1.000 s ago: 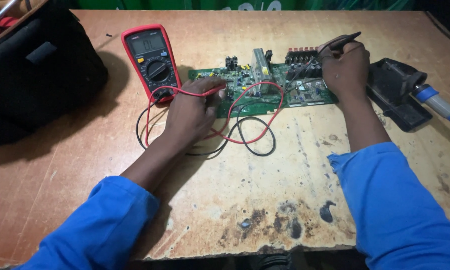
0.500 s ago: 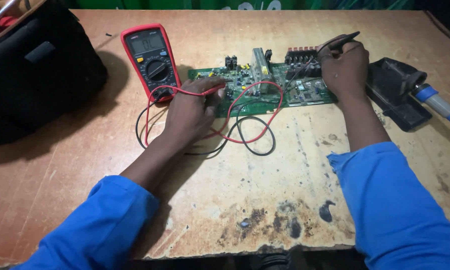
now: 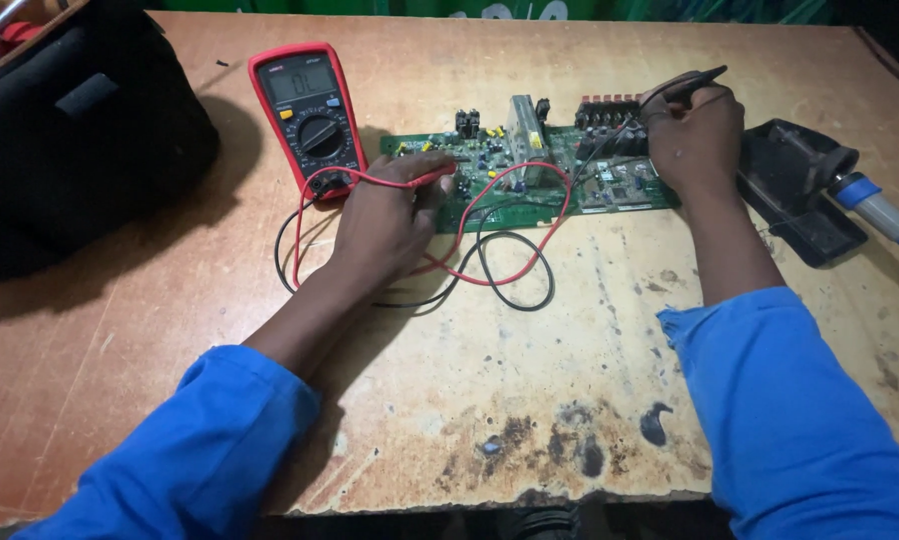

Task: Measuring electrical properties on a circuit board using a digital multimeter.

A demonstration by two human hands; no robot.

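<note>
Worn wooden table [image 3: 530, 330], scorched and stained along its near edge, carries the whole setup. Green circuit board [image 3: 530, 175] lies at upper centre of the frame, with the red multimeter [image 3: 308, 115] just left of it and a black bag [image 3: 80, 150] in the upper left. Left hand [image 3: 385, 225] rests at the board's left end, fingers closed on the red probe [image 3: 420, 180], tip pointing right over the components. Right hand [image 3: 695, 140] sits on the board's right end, fingers pinching the black probe [image 3: 695, 85], tip down among the parts near the red-topped heat sink. Compared with half a second and one second back: no visible shift of either hand, probes, or leads [image 3: 490, 270]. Judgement: both contacts being held steady for a reading. Soldering iron stand [image 3: 805, 195] untouched at right.
</note>
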